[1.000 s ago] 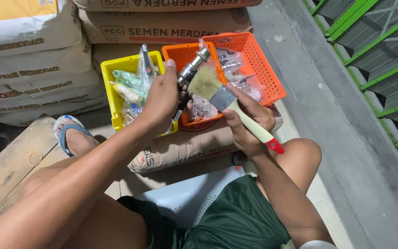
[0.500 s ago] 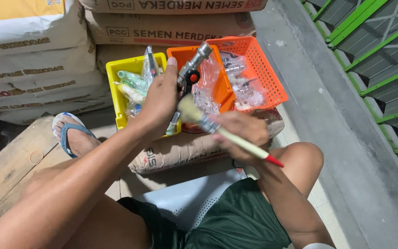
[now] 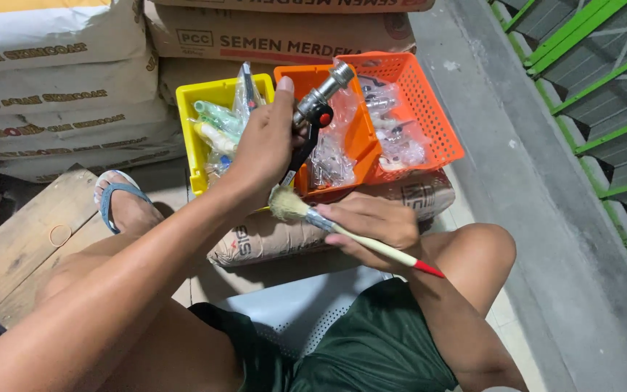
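1. Gripping a metal tap fitting [image 3: 317, 109] with a black lever and red button, the left hand [image 3: 266, 149] has its fingers curled shut around the fitting's lower body; the thumb stands up along the side. The fitting is held in the air, tilted, its chrome nozzle pointing up and right above the orange basket [image 3: 429, 109].

2. Right hand [image 3: 371, 221]: fingers closed around the pale handle of a paintbrush [image 3: 328, 221], near the ferrule. The bristles [image 3: 286, 205] sit just below the left hand's heel, close to the lever's lower end; whether they touch it cannot be told. The red-tipped handle end projects over the right thigh.

3. Risk of slip: the fitting is smooth metal held by one hand only. A firm stroke of the brush against it could probably twist it in the grasp and drop it into the basket or onto the cement sack [image 3: 277, 239] below.

4. Risk of poor reach: the palm covers much of the fitting's body, so the bristles likely cannot get at the covered faces unless the grip is turned, and turning loosens the hold.

5. Risk of spill: the orange basket and the yellow bin [image 3: 190, 138], both holding bagged parts [image 3: 332, 156], rest on the sack's soft, uneven top. A knock from either forearm might tip them.

6. Risk of scatter: dust flicked off the bristles would tend to settle on the bagged parts directly beneath.
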